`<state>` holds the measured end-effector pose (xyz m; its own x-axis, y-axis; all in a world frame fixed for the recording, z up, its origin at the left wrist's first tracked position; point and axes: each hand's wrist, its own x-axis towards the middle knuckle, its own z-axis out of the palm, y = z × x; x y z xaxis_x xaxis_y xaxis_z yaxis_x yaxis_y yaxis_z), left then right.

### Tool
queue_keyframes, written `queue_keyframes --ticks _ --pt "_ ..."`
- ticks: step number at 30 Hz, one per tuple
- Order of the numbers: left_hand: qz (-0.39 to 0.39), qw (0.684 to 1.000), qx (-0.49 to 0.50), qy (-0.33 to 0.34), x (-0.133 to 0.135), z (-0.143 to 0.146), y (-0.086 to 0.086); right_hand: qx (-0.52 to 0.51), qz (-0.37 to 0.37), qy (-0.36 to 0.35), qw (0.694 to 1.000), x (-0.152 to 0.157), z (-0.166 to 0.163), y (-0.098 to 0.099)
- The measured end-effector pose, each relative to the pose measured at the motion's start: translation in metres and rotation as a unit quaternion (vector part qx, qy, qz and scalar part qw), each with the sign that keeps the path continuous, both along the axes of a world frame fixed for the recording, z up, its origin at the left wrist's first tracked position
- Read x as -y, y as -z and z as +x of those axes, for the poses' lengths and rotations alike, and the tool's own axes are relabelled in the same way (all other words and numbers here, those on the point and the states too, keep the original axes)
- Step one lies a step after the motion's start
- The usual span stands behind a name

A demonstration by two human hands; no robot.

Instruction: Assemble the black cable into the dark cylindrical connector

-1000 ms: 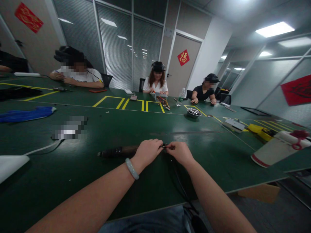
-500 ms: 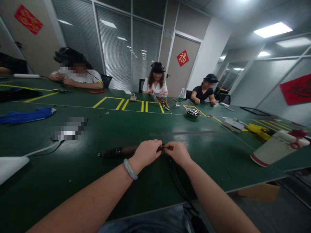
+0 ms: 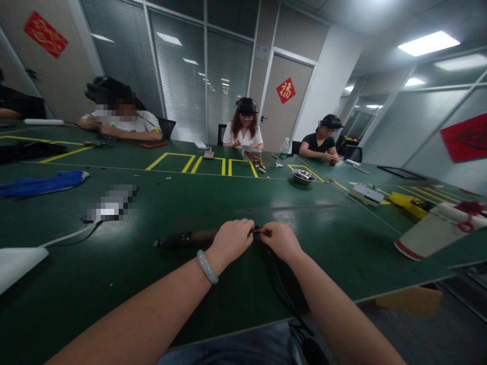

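A dark, pen-shaped electric screwdriver [image 3: 186, 238] lies lengthwise on the green table, its narrow tip toward the left. My left hand [image 3: 234, 241], with a pale bangle at the wrist, is closed round its rear end. Close beside it, the fingers of my right hand [image 3: 280, 241] pinch the small dark end of a cable at the back of the screwdriver. Whether that end is seated in the screwdriver is hidden by my fingers. From under my right hand, the black cable [image 3: 279, 284] runs down over the table's front edge.
At left are blue gloves [image 3: 45, 183], a blurred-out device [image 3: 110, 203] and its white lead. A metal bowl [image 3: 303, 176], a bottle [image 3: 282, 152], a yellow bin [image 3: 409, 205] and a whitish container [image 3: 437, 230] stand to the right. Several people sit across the table.
My hands stay almost in place, with the right fingers shifting slightly at the cable's end. Across the table at right, a person's hands have come together.
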<state>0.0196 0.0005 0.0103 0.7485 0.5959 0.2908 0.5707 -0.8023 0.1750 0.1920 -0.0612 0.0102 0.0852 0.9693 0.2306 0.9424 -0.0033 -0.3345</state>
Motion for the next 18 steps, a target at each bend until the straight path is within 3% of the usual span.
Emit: queue_keyframes --ticks 12,18 --pt "0.009 1.0 0.007 0.017 -0.0011 0.0012 0.0002 -0.047 0.005 -0.018 0.999 -0.0005 -0.0007 0.0048" --pt "-0.006 1.0 0.007 0.005 -0.0005 0.0003 -0.0001 -0.064 0.007 0.008 0.998 -0.0011 -0.0063 0.008"
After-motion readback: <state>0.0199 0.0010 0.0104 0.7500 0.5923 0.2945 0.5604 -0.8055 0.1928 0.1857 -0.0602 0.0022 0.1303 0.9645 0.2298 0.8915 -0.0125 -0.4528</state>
